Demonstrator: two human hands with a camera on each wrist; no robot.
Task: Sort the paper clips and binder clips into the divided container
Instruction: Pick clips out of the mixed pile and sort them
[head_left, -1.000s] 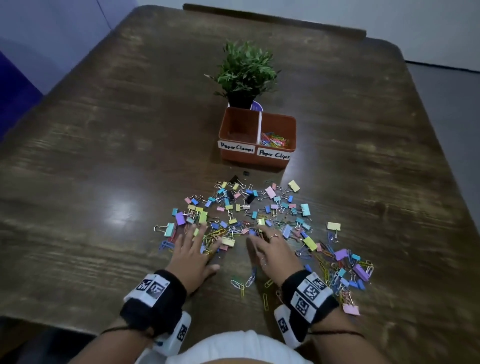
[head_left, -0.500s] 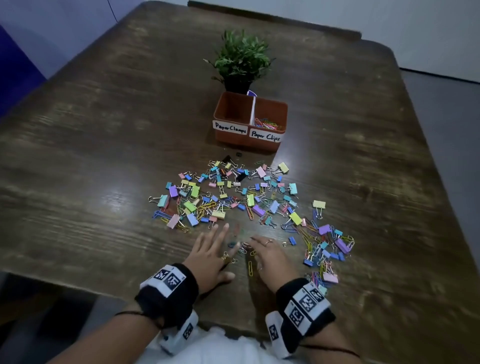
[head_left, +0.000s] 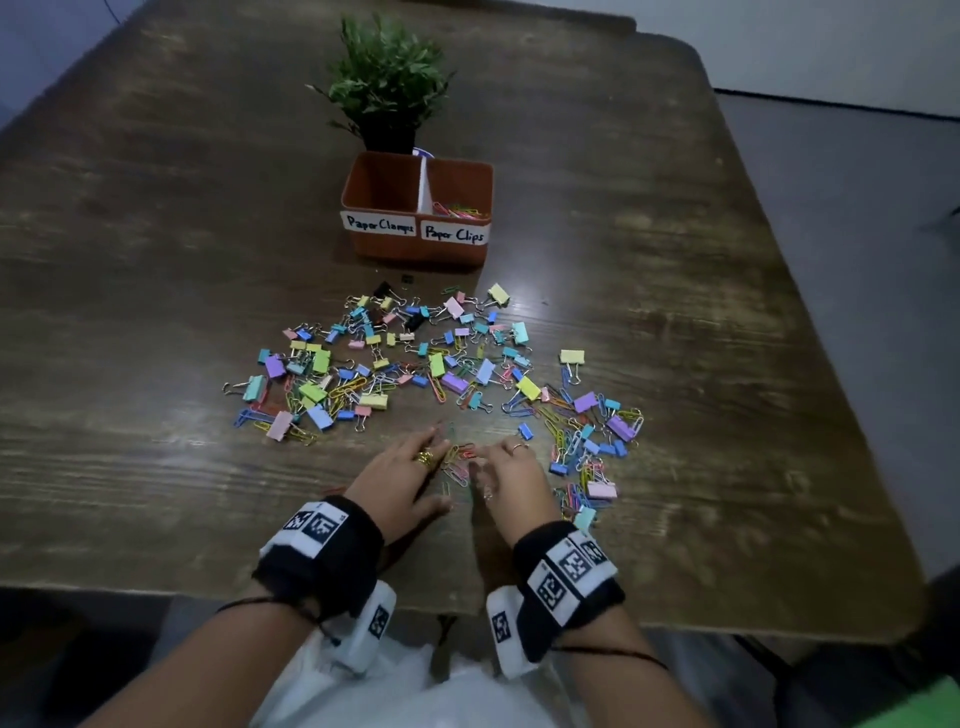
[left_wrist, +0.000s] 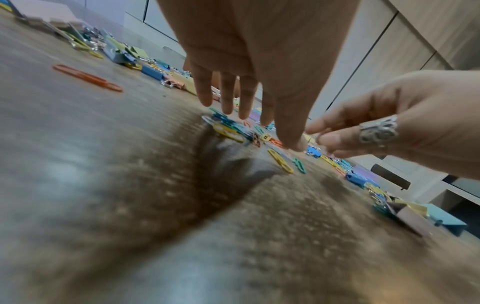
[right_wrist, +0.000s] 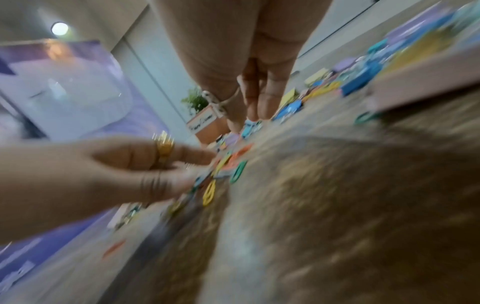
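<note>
Colourful binder clips and paper clips lie scattered across the middle of the wooden table. Near the front edge my left hand and right hand lie side by side, fingers stretched forward. Between them sits a small heap of paper clips. In the left wrist view my left hand touches this heap with straight fingers. My right hand points its fingers down at the table beside the heap. The orange divided container stands beyond, with paper clips in its right compartment.
A small potted plant stands just behind the container. A band of clips runs to the right of my right hand. A lone orange paper clip lies left of my left hand. The table's front edge is close behind my wrists.
Both hands drew back from the pile toward the front edge, dragging paper clips along, then closed in on each other around a small heap.
</note>
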